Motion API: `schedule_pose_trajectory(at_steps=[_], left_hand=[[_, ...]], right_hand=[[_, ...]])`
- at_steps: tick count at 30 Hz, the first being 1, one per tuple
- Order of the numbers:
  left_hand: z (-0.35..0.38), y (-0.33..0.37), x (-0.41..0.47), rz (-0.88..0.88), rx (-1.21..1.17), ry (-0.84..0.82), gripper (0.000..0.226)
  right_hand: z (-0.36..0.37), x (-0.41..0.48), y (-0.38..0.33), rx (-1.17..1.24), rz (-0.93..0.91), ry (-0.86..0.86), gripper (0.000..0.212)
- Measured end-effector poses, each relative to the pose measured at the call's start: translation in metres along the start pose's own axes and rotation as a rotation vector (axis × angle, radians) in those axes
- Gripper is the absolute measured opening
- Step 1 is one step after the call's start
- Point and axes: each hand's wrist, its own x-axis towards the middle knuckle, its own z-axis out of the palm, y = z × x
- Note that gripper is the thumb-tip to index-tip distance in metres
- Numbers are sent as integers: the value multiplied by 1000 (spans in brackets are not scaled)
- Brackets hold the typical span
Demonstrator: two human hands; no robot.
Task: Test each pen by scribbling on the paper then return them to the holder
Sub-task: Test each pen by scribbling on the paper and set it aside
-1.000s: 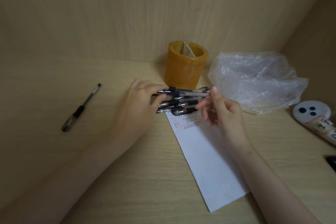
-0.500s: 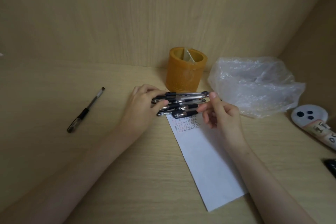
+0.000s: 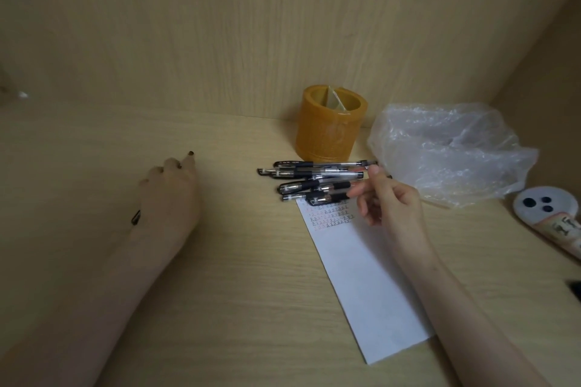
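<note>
Several black pens lie in a loose pile on the desk, partly on the top of the white paper, which has small scribbles near its top. Just behind the pile stands the amber pen holder, showing no pens. My right hand is at the pile's right end, fingers loosely bent, thumb and index tips touching the pen ends. My left hand is far to the left, fingers curled down over a single black pen. That pen lies on the desk and only its two ends show.
A crumpled clear plastic bag sits right of the holder. A white object with black dots lies by the right wall, with a dark object at the right edge. Wooden walls close off the back and right.
My left hand let go of the pen bundle and moved left onto the single pen. The bundle now rests on the desk and paper. My right hand stayed at its right end.
</note>
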Motion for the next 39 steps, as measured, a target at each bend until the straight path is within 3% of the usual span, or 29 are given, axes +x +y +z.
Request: schedule_pose_trajectory(at_steps=[3, 8, 11, 14, 16, 20, 23, 26, 29, 36, 39], left_hand=[[0, -2, 2, 104, -142, 98, 40], [-9, 16, -1, 288, -682, 143, 32], [-30, 43, -19, 376, -1076, 49, 34], [-47, 70, -43, 472, -1256, -115, 37], [-47, 84, -53, 484, -1327, -205, 36], [-34, 98, -60, 389, -1350, -297, 32], [-26, 97, -58, 309, -1294, -381, 22], [-24, 97, -58, 354, -1208, -489, 12], [-24, 105, -59, 421, -1082, -435, 18], [-17, 105, -64, 497, -996, -352, 18], [-19, 103, -66, 493, -1033, -351, 18]], right_hand=[[0, 1, 1, 6, -1, -5, 49], [-1, 1, 2, 16, 8, -34, 46], [-1, 0, 3, 25, 19, -152, 36], [1, -2, 3, 59, -23, -336, 41], [1, -3, 2, 83, -38, -395, 33], [1, -2, 1, 141, -9, -302, 15], [-3, 2, -1, 266, -13, -199, 15], [-7, 6, -4, 272, -53, -117, 19], [-7, 5, -5, 262, -44, -81, 21], [-6, 5, -5, 140, -5, -302, 19], [-3, -1, -9, 120, 41, -409, 6]])
